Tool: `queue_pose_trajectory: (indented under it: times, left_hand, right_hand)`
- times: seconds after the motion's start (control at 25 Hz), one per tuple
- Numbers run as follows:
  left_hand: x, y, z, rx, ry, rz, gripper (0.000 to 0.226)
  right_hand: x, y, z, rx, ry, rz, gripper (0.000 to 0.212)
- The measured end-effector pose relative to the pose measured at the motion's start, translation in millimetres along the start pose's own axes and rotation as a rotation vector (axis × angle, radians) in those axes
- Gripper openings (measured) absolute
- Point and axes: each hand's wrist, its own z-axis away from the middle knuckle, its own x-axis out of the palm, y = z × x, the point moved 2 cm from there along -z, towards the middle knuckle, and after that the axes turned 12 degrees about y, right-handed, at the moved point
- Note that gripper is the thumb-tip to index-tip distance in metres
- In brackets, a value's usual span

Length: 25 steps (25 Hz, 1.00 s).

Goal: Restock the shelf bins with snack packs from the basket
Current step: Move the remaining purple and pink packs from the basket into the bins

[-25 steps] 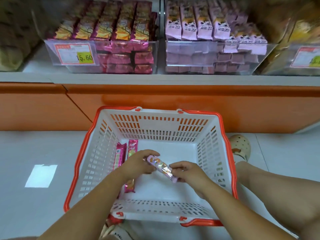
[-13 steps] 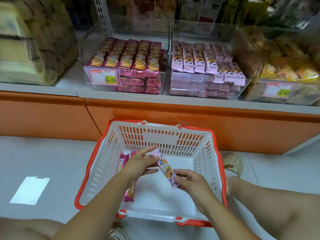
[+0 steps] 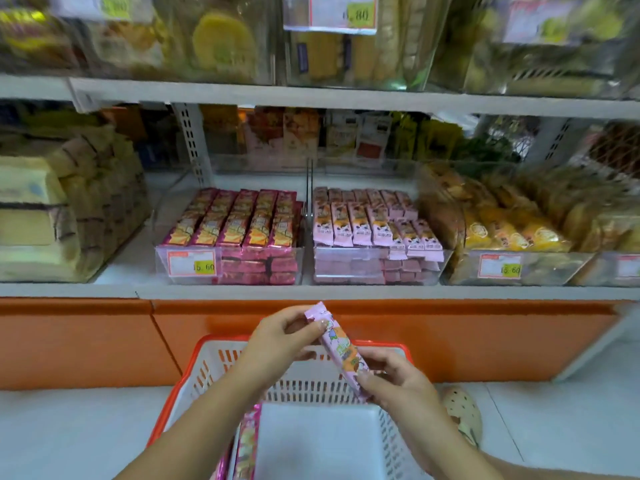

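gripping snack pack [image 3: 337, 348], left hand [image 3: 277, 336], right hand [image 3: 394, 379] (print blurred).

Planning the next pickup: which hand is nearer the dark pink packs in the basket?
Left. The left hand pinches the top end of the pale pink pack, above the dark pink packs; the right hand holds its bottom end, farther right.
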Motion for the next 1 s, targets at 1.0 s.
queue_pose_trajectory:
  times: [1.0]
  left_hand:
    - [-8.2,58.4,-70.3,0.507,0.296,-0.556,0.061]
  right_hand:
    - [-18.0,-146.6,-131.1,-0.452,0.466,0.687,0.034]
